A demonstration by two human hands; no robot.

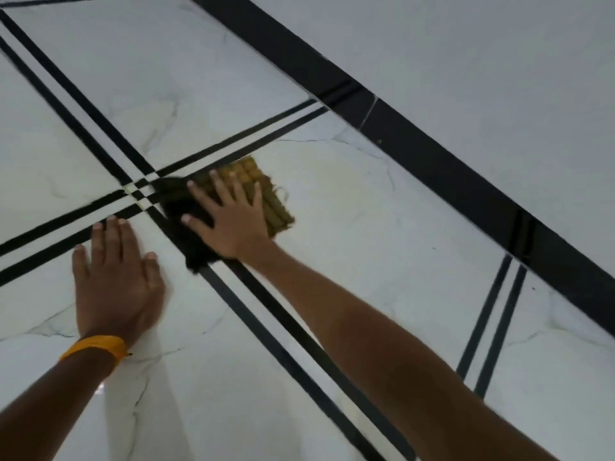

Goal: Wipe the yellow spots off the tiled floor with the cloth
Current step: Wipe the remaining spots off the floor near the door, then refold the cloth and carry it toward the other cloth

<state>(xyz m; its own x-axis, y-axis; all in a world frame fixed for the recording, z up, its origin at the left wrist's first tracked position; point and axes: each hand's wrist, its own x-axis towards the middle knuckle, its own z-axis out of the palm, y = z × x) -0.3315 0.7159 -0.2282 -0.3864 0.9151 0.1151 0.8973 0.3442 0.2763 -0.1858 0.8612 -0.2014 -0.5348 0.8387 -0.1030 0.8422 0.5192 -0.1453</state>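
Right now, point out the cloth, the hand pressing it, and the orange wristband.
cloth [278, 207], head view, on its yellow ribbed part.
right hand [233, 221], head view, on its back.
orange wristband [96, 347], head view, on the band's middle.

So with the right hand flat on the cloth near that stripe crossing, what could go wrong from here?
1. The right hand only presses the cloth with an open palm, so it may slip or bunch up.
2. A faint yellowish smear lies beside the cloth; wiping could spread it rather than lift it.
3. Small yellow marks at the stripe crossing lie left of the cloth and could be missed.
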